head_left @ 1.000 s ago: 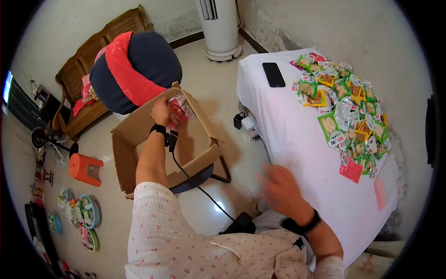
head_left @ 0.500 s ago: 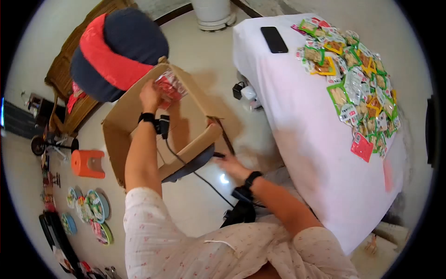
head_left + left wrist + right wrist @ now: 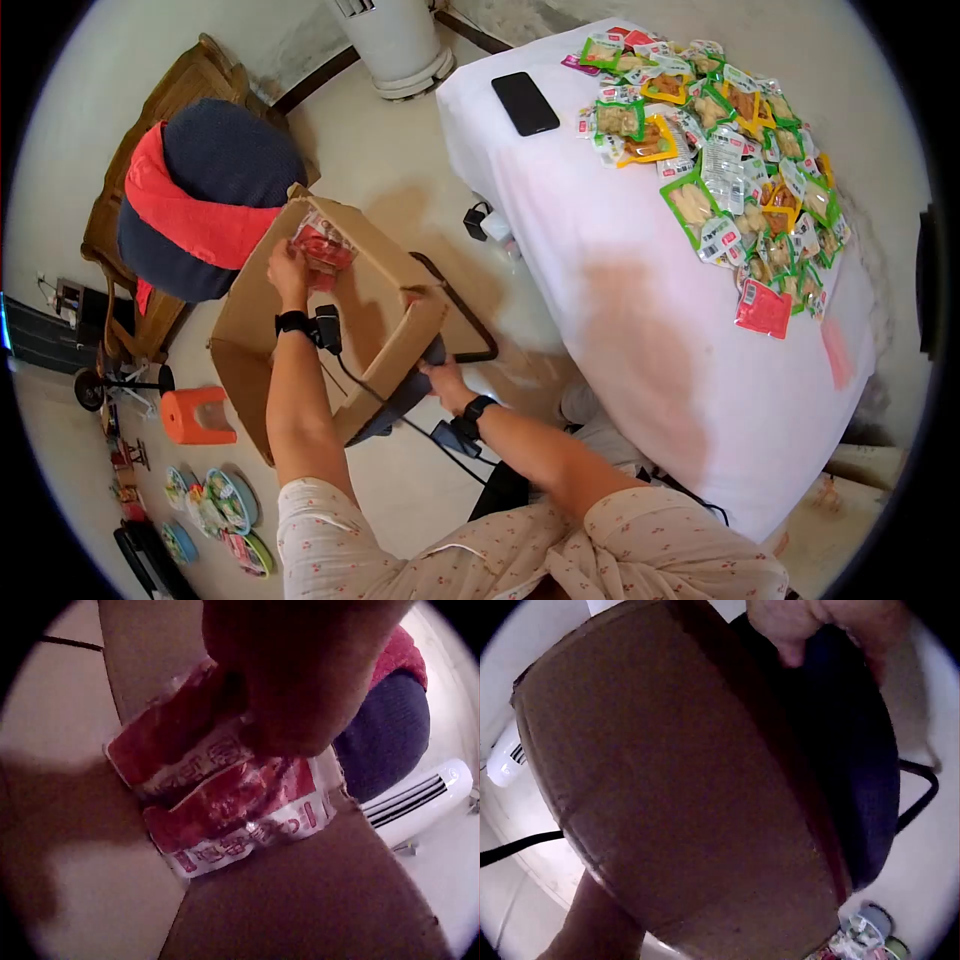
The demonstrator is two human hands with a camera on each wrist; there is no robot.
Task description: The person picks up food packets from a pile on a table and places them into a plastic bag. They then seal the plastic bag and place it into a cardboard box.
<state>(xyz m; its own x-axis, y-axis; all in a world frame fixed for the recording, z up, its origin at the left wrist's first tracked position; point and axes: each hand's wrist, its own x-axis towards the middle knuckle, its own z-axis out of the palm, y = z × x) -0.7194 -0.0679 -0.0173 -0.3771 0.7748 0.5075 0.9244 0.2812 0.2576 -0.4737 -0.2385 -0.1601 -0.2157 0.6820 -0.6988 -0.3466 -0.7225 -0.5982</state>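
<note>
Inside the cardboard box (image 3: 375, 295), my left hand (image 3: 288, 272) pinches red-and-white packets (image 3: 325, 252) against the far corner. Close up in the left wrist view, the thumb and fingers of that hand (image 3: 300, 667) are on the packets (image 3: 247, 802), which lie overlapped along the box wall (image 3: 292, 900). The box rests on a dark padded seat (image 3: 395, 405). My right hand (image 3: 447, 385) grips the seat's edge outside the box. In the right wrist view its fingers curl over the dark seat (image 3: 847, 757), beside the box's outer side (image 3: 667, 765).
On the right, a white-covered table (image 3: 640, 370) holds a phone (image 3: 525, 103) and many snack packets (image 3: 710, 150). A dark-and-red cushion (image 3: 205, 190), wooden bench (image 3: 110, 190), orange stool (image 3: 197, 415) and filled basins (image 3: 235, 500) are left. A cable (image 3: 370, 390) crosses the box edge.
My right hand has moved left from beside the table to the seat's edge and now grips it. My left hand stays on the packets in the box. The head view has shifted.
</note>
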